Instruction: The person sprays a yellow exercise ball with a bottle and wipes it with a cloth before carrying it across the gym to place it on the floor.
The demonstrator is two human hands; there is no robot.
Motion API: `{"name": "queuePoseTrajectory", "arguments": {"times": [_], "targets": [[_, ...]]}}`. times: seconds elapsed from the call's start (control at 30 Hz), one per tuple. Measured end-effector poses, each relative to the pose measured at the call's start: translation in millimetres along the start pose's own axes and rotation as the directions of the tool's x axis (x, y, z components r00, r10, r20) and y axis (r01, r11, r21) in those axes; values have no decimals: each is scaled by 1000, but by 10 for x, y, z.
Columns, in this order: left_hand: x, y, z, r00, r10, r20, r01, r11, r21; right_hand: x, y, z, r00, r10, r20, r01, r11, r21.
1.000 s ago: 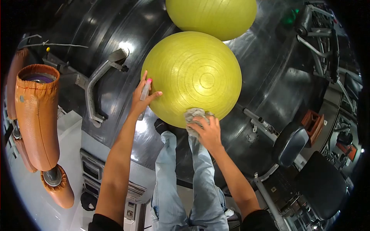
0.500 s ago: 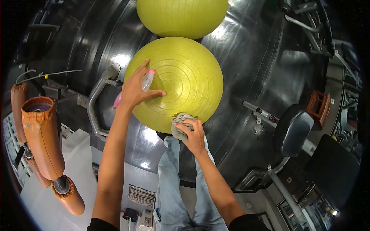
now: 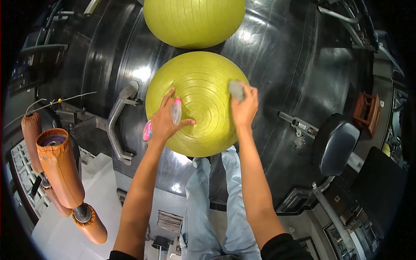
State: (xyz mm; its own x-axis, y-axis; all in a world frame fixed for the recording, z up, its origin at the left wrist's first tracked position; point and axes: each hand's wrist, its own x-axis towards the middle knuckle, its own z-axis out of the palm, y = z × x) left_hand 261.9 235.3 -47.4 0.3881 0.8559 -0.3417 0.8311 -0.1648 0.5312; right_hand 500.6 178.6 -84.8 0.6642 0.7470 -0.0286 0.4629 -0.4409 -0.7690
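A yellow-green exercise ball (image 3: 203, 141) with ringed ridges sits on the floor in front of my legs. My left hand (image 3: 165, 122) rests against its left side, thumb and a finger spread over the surface. Tucked in that hand is a clear plastic bottle (image 3: 176, 113) with pink parts; its middle is hidden by the hand. My right hand (image 3: 245, 106) is closed on a grey cloth (image 3: 236, 90) at the ball's upper right side. Motion blurs the cloth a little.
Beyond this ball stands a second yellow-green ball (image 3: 195, 21). A bent metal bar (image 3: 115, 119) is to the left, near orange padded rollers (image 3: 60, 173). At the right are a black padded seat (image 3: 340, 149) and a wooden object (image 3: 366, 115). Black flooring (image 3: 277, 69) lies underneath.
My right hand has moved the cloth from the ball's near edge up to its upper right side. My left hand keeps its place on the ball with the bottle. The view has shifted slightly.
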Motion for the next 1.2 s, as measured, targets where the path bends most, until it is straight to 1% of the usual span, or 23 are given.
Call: {"name": "queuePoseTrajectory", "arguments": {"times": [0.07,0.17,0.23,0.27,0.33,0.37,0.4,0.47,0.53,0.57,0.6,0.67,0.7,0.77,0.8,0.83,0.9,0.97,1.0,1.07,1.13,1.17,1.2], "targets": [[17,-9,-2,1000,-19,-6,19,1000,-6,-292,-27,-77,997,-29,68,28,1000,13],[-28,-167,-41,1000,-18,-1,18,1000,11,-729,95,-203,997,35,62,-37,999,31],[-86,-266,-11,994,60,-90,-59,998,18,-931,212,-218,996,87,-30,-85,995,58],[-129,-292,9,994,59,-94,-58,998,17,-959,253,-209,996,83,-29,-81,995,59],[-258,-318,51,990,73,-124,-79,996,-42,-966,280,-201,946,311,-93,-306,950,62],[-338,-339,94,989,66,-129,-73,996,-45,-866,330,-161,916,374,-143,-356,924,138],[-424,-358,149,987,76,-140,-86,994,-70,-723,307,-140,920,368,-136,-350,927,136],[-617,-338,245,984,82,-156,-98,990,-97,-384,128,-128,924,382,-24,-383,919,-94],[-794,-253,354,990,73,-123,-89,988,-130,-134,-287,57,976,197,96,-185,976,-117],[-853,-250,453,976,131,-173,-146,986,-78,-65,-435,198,975,85,207,-63,992,-111],[-876,-143,449,976,124,-177,-141,986,-84,-78,-556,336,948,-24,317,56,994,-91],[-877,136,391,994,-90,58,93,994,-61,-282,-716,627,853,-278,443,327,944,-37],[-844,156,457,996,-5,-93,1,999,-46,-333,-710,621,850,-279,447,329,944,-36],[-802,118,492,993,16,-120,-21,999,-41,-434,-667,553,737,-429,522,514,857,-21],[-780,123,480,988,42,-147,-48,998,-36,-362,-638,479,780,-384,494,457,889,-31],[-782,144,447,994,14,-106,-22,997,-79,-237,-587,362,819,-335,466,398,917,-40],[-780,203,328,997,-16,-75,11,997,-77,23,-405,111,889,-256,380,333,931,-152],[-777,235,220,998,-39,-50,35,996,-79,208,-243,-136,959,-83,272,160,948,-274],[-784,185,149,999,0,-54,-7,991,-133,268,-70,-156,971,-31,237,101,952,-289],[-804,51,29,997,35,-65,-47,981,-190,259,19,-145,965,-52,256,136,936,-325],[-825,-133,-74,968,68,-241,-126,965,-231,233,-30,-67,975,-36,220,110,937,-333],[-853,-248,-103,977,-39,-209,-23,958,-287,220,-53,-35,984,-15,179,75,939,-337],[-870,-380,-95,977,-43,-208,-20,957,-288,230,-69,-13,983,-14,182,76,938,-338]]}}
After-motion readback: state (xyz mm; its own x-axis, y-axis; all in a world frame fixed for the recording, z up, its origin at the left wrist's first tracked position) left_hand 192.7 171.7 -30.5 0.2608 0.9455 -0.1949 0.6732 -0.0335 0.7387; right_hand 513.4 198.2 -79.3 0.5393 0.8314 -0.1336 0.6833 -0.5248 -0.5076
